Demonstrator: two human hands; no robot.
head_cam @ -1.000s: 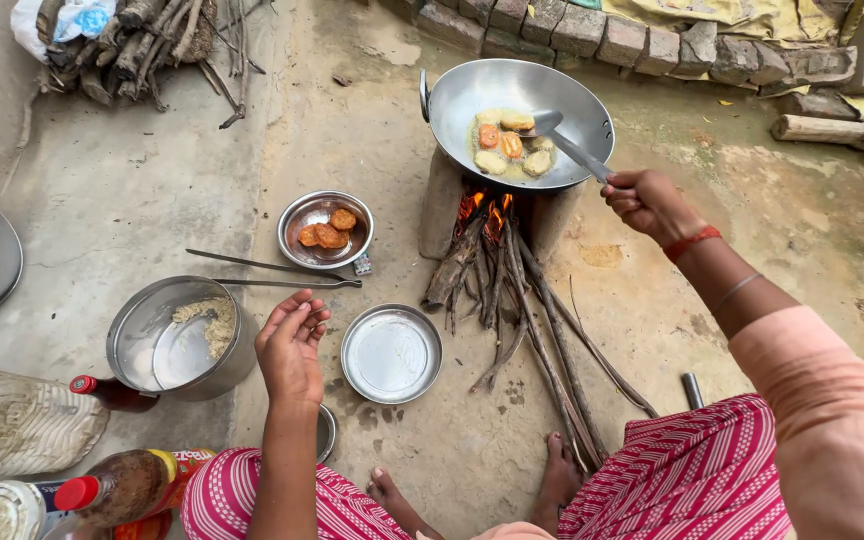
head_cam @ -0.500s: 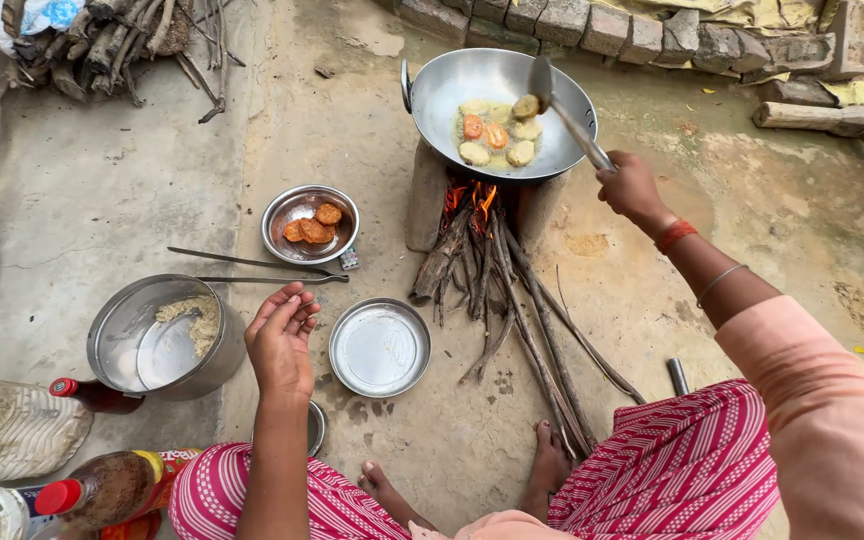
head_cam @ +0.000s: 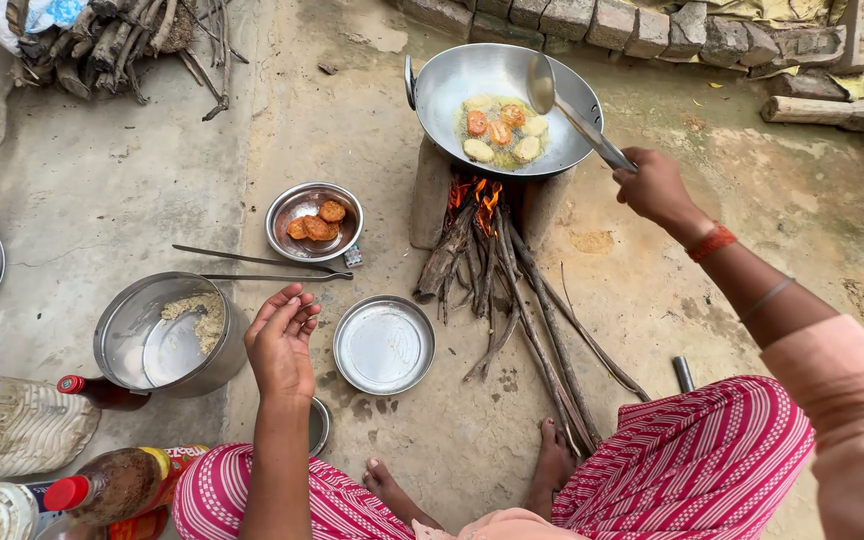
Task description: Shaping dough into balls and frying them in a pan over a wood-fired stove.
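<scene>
Two hands show. Since half a second ago my right hand (head_cam: 652,185) has swung the ladle (head_cam: 562,105) up, so its bowl now hangs over the wok's (head_cam: 452,85) far side above the frying patties (head_cam: 500,130); it stays clenched on the handle. My left hand (head_cam: 280,345) hovers open, fingers loosely spread, holding nothing, between the steel pot (head_cam: 127,340) and the empty steel plate (head_cam: 384,345).

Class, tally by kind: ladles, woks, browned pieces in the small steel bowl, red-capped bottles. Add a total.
Ladle: 1
Wok: 1
Browned pieces in the small steel bowl: 3
Red-capped bottles: 2
Total: 7
</scene>
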